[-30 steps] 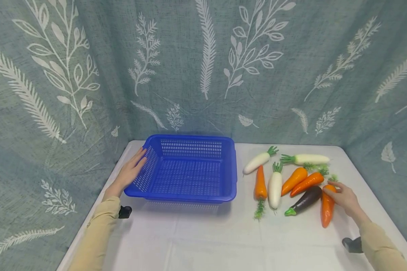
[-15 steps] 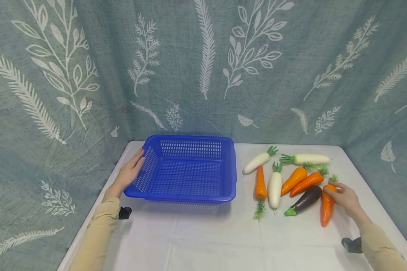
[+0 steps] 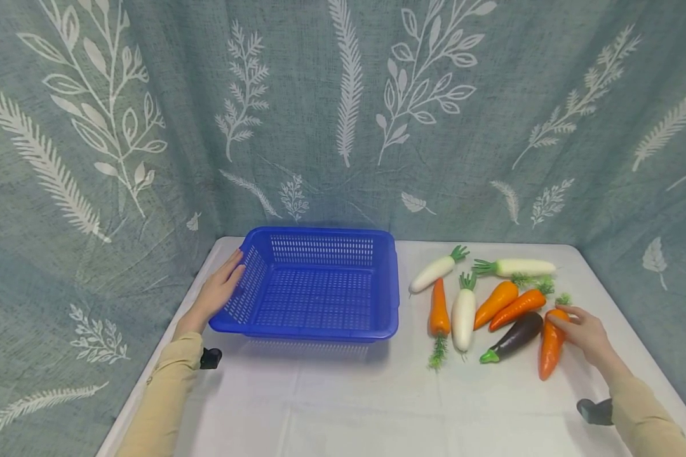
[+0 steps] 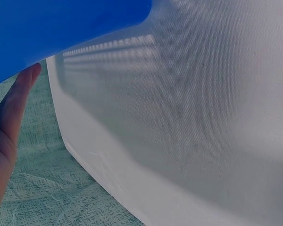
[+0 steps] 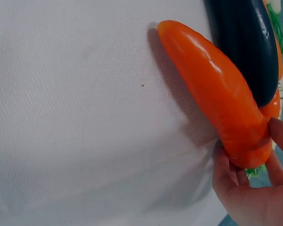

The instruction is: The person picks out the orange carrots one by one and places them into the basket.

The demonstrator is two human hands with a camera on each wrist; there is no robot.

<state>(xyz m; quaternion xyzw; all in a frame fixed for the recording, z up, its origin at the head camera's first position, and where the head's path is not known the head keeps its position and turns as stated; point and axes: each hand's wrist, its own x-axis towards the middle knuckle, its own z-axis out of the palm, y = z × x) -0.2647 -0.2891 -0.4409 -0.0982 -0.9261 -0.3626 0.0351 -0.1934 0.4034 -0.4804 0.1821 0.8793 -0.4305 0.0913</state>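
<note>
My right hand (image 3: pixel 587 336) pinches the thick leafy end of an orange carrot (image 5: pixel 214 89), thumb on one side and fingers on the other. The carrot's narrow end points toward me, close over the white cloth. A dark eggplant (image 3: pixel 514 336) with a green cap lies right beside it. At the left, my left hand (image 3: pixel 214 295) rests with straight fingers against the left side of a blue perforated basket (image 3: pixel 320 334). The left wrist view shows those fingertips right at the underside of the basket's rim (image 4: pixel 75 33).
Two more carrots (image 3: pixel 496 304) lie beyond the eggplant, and another carrot (image 3: pixel 439 311) points its leaves toward me. Three white radishes (image 3: pixel 463 320) lie around them. A patterned green curtain (image 3: pixel 343 127) hangs behind the white-covered table (image 3: pixel 343 400).
The carrot in my right hand has shifted very slightly, its narrow end swinging a little left and away from me. My left hand and the basket stay in place.
</note>
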